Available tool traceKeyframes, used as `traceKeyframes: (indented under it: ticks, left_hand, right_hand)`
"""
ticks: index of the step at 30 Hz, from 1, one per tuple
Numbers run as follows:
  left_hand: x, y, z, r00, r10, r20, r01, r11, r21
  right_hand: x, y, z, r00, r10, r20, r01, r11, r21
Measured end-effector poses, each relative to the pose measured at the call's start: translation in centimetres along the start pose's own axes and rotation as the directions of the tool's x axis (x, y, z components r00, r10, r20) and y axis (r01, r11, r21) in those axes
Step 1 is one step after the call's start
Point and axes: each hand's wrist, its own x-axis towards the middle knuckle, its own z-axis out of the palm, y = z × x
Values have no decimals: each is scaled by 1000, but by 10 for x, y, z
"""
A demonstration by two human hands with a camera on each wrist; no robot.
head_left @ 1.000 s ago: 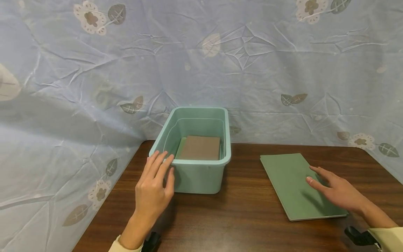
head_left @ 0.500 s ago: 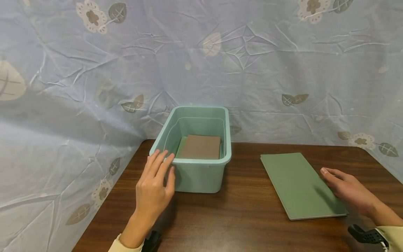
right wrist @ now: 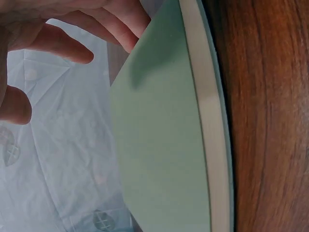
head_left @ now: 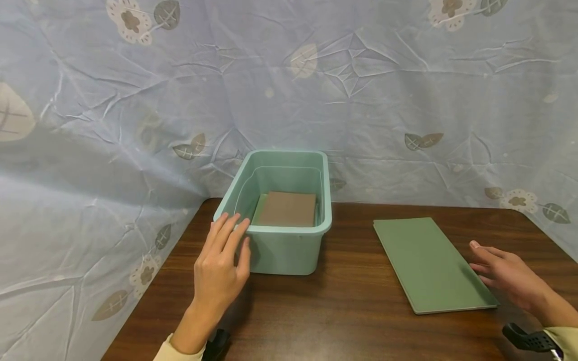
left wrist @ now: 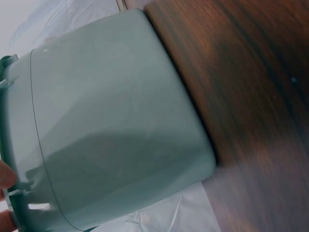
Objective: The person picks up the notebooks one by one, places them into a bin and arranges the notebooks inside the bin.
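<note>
A green notebook [head_left: 431, 265] lies flat on the table at the right. Its green cover and pale page edges [right wrist: 208, 116] show in the right wrist view. My right hand [head_left: 512, 276] is at its right long edge, thumb raised and fingers loosely bent, the lower fingertips close to the cover's edge. On the left, a teal plastic bin [head_left: 284, 253] holds a brown notebook [head_left: 289, 208] lying over a green one [head_left: 259, 208]. My left hand [head_left: 220, 268] rests at the bin's near left corner, with its fingers extended over the rim and the thumb beside the front wall.
The dark wood table [head_left: 347, 321] carries both the bin and the notebook. Behind it and along the left hangs a pale flower-and-leaf patterned sheet [head_left: 280, 100]. Black straps [head_left: 528, 338] sit around both wrists.
My right hand has moved from over the green notebook rightward to its right edge. The left hand, bin and notebook have stayed in place.
</note>
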Motion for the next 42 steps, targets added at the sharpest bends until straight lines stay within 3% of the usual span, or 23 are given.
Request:
traceKeyframes:
  ticks: [7,13,16,42]
  left_hand:
    - [0,0,-1,1000,2,-8,-2,1000,2]
    - [0,0,-1,1000,1,-12,-1,1000,2]
    - [0,-1,-1,1000,-1,-12,1,1000,0]
    - [0,0,1,1000,5,-8,-5,1000,3]
  right_hand:
    - [0,-5,6,999,16,-46,-20,995,-98]
    - [0,-9,14,995,-3,-103,-32,941,-338]
    - [1,-9,19,993,-18,-113,-27,922,-387]
    - [7,-12,23,989,-45,-144,-31,872,-489]
